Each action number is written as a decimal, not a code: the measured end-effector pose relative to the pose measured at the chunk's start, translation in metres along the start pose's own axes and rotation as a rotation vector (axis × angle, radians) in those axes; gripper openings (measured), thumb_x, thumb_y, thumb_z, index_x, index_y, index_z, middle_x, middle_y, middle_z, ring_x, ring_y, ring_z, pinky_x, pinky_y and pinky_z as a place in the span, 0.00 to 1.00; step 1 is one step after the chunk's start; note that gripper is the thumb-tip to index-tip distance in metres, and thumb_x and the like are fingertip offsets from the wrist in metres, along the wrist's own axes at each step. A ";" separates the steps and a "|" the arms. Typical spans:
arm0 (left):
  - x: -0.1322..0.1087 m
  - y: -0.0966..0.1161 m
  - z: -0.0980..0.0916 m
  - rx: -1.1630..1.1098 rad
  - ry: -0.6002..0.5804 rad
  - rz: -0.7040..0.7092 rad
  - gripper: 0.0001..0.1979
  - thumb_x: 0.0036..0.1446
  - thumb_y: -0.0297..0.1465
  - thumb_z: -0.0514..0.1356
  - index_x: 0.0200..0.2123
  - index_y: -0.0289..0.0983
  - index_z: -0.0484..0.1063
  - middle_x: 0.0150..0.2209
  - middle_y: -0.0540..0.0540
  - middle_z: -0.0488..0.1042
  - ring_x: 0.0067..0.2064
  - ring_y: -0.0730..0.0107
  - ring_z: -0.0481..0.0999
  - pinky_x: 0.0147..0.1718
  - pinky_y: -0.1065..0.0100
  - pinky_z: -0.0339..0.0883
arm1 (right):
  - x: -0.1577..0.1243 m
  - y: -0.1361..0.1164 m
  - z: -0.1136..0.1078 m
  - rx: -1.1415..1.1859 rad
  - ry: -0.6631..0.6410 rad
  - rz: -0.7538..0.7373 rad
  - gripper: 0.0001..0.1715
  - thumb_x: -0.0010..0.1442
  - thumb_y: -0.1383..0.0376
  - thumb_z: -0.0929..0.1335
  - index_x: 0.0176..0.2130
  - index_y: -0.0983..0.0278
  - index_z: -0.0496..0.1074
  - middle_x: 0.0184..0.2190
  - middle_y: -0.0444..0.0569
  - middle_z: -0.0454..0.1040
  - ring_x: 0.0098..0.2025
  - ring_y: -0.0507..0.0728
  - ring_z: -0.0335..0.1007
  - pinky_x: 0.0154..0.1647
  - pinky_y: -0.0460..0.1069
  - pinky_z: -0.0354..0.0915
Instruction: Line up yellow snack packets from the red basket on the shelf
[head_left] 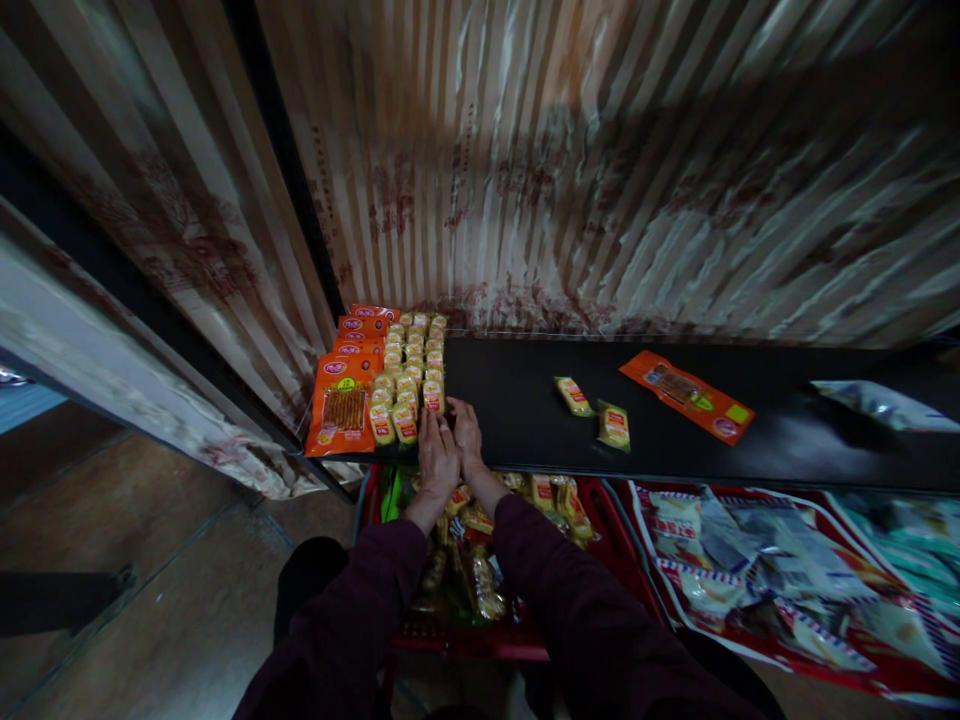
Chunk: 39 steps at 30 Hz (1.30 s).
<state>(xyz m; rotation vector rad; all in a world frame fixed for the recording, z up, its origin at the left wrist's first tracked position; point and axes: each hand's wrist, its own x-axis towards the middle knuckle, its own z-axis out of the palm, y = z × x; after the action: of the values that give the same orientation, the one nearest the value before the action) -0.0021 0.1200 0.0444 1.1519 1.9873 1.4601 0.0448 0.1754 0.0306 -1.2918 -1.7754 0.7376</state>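
Observation:
Small yellow-wrapped snack packets (405,423) stand in close rows at the left of the black shelf (517,400). My left hand (437,458) reaches the front of the right-hand row, its fingers close together and pointing away from me. Against it lies my right hand (468,436), with fingers bent toward the left. Both sets of fingertips are at the nearest packet (433,394) of that row. Whatever sits between the hands is hidden by them. Beside the rows, orange snack bags (343,405) overlap in a column.
Two loose yellow packets (573,396) and an orange bag (688,397) lie farther right on the shelf, near a silvery bag (885,403). Below the shelf edge are a red basket (480,645) of packets and another red basket (652,575) of bags. A pleated curtain (525,180) hangs behind.

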 end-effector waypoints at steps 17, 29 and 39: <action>-0.002 0.002 -0.001 -0.027 -0.001 0.021 0.24 0.61 0.31 0.44 0.57 0.31 0.64 0.62 0.38 0.60 0.66 0.63 0.50 0.65 0.59 0.43 | 0.002 0.002 -0.001 -0.009 -0.085 -0.014 0.28 0.53 0.70 0.62 0.54 0.61 0.68 0.53 0.50 0.72 0.53 0.58 0.67 0.59 0.54 0.57; 0.001 -0.002 0.000 0.007 -0.008 0.072 0.24 0.61 0.32 0.44 0.58 0.31 0.62 0.63 0.39 0.59 0.67 0.63 0.50 0.65 0.57 0.41 | 0.003 0.002 -0.001 -0.078 -0.104 0.003 0.28 0.54 0.70 0.62 0.54 0.63 0.68 0.53 0.53 0.71 0.53 0.59 0.67 0.58 0.55 0.59; -0.003 0.000 -0.002 0.069 -0.029 0.086 0.27 0.63 0.35 0.41 0.59 0.25 0.60 0.64 0.35 0.55 0.68 0.63 0.46 0.65 0.58 0.41 | 0.006 0.006 -0.004 -0.062 -0.100 0.013 0.27 0.54 0.71 0.60 0.53 0.67 0.69 0.52 0.54 0.72 0.53 0.57 0.68 0.58 0.53 0.60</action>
<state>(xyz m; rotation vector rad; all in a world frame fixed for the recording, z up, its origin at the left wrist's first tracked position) -0.0020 0.1166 0.0443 1.2945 2.0050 1.4178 0.0502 0.1826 0.0289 -1.3287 -1.8840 0.7717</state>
